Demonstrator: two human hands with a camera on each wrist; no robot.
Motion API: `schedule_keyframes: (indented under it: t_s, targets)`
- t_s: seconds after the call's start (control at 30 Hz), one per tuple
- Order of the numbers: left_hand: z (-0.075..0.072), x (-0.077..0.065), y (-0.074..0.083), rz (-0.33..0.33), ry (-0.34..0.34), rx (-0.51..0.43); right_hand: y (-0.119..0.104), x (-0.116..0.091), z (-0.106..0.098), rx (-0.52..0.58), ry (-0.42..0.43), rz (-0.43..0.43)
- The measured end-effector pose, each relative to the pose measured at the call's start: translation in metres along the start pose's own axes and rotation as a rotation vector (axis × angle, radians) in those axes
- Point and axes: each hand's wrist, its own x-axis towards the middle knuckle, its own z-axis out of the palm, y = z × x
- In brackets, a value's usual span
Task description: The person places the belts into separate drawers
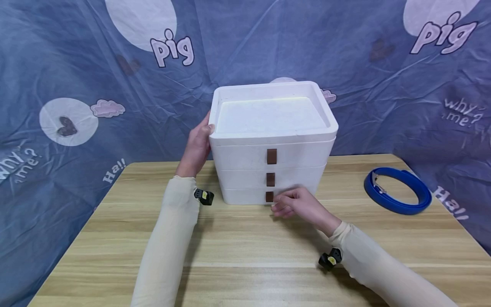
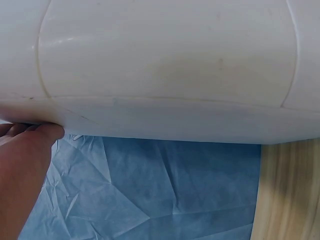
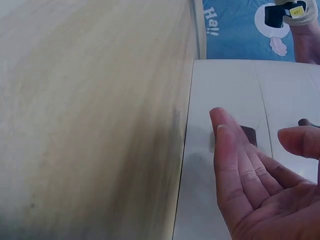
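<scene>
A white plastic drawer unit [image 1: 276, 154] with three drawers stands upright at the back of the table, all drawers closed. My left hand [image 1: 197, 145] holds its upper left side, thumb at the top rim; in the left wrist view, fingers [image 2: 47, 132] bend around the edge of the white wall. My right hand [image 1: 299, 204] is in front of the bottom drawer, just right of its brown pull tab [image 1: 270, 196]. In the right wrist view the fingers [image 3: 227, 155] are extended, partly covering that tab, with the thumb apart and nothing held.
A coiled blue belt [image 1: 399, 209] with a metal buckle lies at the table's right. The drawer unit's top is a recessed tray [image 1: 272, 137]. Behind the wooden table [image 1: 245, 247] hangs a blue printed cloth [image 1: 238, 47].
</scene>
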Motion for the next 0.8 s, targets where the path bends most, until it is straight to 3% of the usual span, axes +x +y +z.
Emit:
schedule_keyframes:
  t_s: [0.33, 0.8]
  targets:
    - [0.000, 0.000, 0.000, 0.006, 0.014, 0.012, 0.007, 0.003, -0.002, 0.021, 0.009, -0.019]
    - [0.000, -0.001, 0.000, -0.009, 0.008, 0.012, 0.019, 0.009, -0.001, 0.083, -0.064, -0.051]
